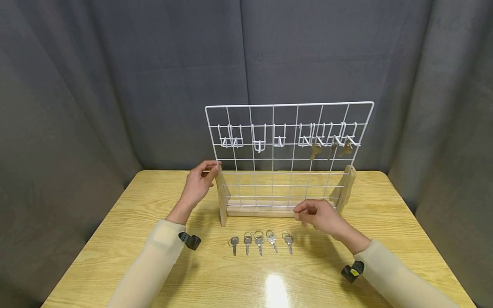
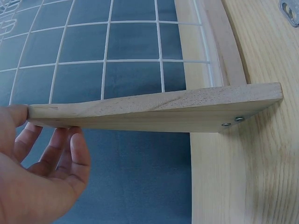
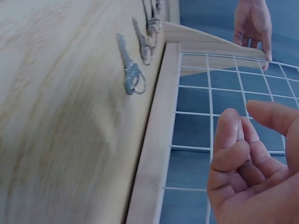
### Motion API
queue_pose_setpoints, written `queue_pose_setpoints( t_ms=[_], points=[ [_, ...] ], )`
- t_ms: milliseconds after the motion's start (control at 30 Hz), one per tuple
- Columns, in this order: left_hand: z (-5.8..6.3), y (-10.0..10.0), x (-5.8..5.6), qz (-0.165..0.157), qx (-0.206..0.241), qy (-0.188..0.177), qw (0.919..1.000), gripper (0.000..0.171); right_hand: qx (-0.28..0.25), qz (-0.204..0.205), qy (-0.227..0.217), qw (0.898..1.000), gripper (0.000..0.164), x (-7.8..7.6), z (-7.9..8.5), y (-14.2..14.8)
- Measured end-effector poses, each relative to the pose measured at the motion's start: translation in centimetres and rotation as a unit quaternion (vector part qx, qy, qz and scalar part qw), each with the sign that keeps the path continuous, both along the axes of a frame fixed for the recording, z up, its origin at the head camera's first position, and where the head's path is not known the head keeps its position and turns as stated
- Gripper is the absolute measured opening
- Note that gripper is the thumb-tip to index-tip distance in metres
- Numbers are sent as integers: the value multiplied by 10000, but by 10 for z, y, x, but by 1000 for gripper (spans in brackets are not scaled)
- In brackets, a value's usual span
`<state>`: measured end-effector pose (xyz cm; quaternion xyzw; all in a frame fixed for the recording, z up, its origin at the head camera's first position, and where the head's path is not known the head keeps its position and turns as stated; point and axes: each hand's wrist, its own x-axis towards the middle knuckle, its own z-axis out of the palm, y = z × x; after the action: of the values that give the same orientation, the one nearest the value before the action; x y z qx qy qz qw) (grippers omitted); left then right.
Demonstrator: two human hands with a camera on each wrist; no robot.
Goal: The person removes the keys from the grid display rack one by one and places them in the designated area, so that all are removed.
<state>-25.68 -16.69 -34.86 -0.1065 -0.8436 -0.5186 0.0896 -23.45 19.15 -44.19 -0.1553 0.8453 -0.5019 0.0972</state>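
A white wire grid rack stands upright in a wooden base on the table. My left hand pinches the top end of its left wooden side support between thumb and fingers. My right hand hovers before the lower right of the grid, fingers loosely curled; the right wrist view shows thumb and fingertips apart, holding nothing. Three keys hang from hooks at the grid's upper right, among them a brass-coloured key. Several silver keys with rings lie in a row before the base, the rightmost key nearest my right hand.
Several white hooks, one a wider hook, hang along the grid's upper part. The right wooden support stands near the table's far right. Grey curtains surround the wooden table at the back and sides.
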Motion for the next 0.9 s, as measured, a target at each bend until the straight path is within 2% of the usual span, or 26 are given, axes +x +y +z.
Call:
queue_pose_setpoints(
  t_ms=[267,533,900],
  points=[
    [-1,0,-1,6,49,-29,10000,35,-89,-160,-6,9998,29,3,13,0],
    [-2,-1,-2,8,78,41,10000,35,-285,-453,300,9981,24,5,24,-1],
    [-2,-1,-2,31,1,-7,10000,35,-503,-836,584,9935,28,4,35,4]
  ],
)
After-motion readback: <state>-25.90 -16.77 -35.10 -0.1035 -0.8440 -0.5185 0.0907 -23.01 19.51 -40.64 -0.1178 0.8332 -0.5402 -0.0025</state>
